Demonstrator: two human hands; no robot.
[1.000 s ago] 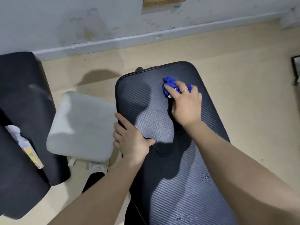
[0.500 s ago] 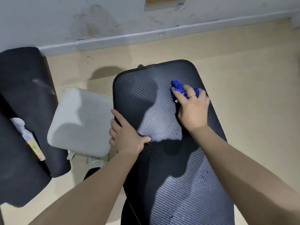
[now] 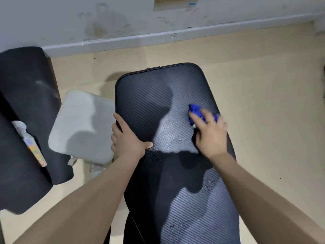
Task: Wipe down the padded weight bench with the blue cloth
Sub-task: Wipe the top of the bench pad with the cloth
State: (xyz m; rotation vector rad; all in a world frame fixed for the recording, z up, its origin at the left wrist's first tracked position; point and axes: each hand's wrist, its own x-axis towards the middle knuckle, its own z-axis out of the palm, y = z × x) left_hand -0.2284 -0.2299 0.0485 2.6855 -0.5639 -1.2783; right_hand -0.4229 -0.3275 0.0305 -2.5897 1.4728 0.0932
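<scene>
The padded weight bench (image 3: 149, 92) is black with a ribbed, carbon-weave surface and runs from the lower middle up toward the wall. Wet droplets speckle its middle and lower part. My right hand (image 3: 210, 133) presses the crumpled blue cloth (image 3: 196, 110) against the bench near its right edge; most of the cloth is hidden under my fingers. My left hand (image 3: 128, 138) grips the bench's left edge, thumb on top of the pad.
A grey square cushion (image 3: 82, 127) sits on the floor left of the bench. Further left lie two black pads (image 3: 26, 85) with a spray bottle (image 3: 29, 141) between them. The wall and skirting run along the top; beige floor lies to the right.
My right hand has slid the blue cloth down and to the right across the bench, toward its right edge. My left hand has kept its grip on the left edge.
</scene>
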